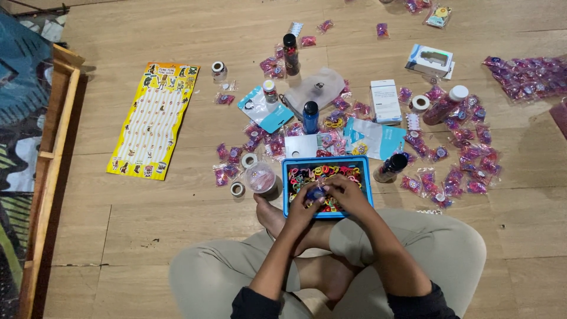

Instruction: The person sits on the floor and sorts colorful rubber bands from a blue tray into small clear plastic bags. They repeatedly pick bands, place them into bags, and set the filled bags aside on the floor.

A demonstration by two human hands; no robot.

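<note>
Sitting cross-legged, person's left hand (304, 204) & right hand (345, 190) pinch 1 small blue piece (316, 192) over blue tray (285, 186) of coloured rings; slip could drop it; jar (260, 177) left of tray might tip.

Dark sleeves are pushed up above the elbows on both arms, light khaki trousers are worn on the legs, and bare feet are seen, nothing on the left hand (304, 208) or right hand (348, 194).
</note>
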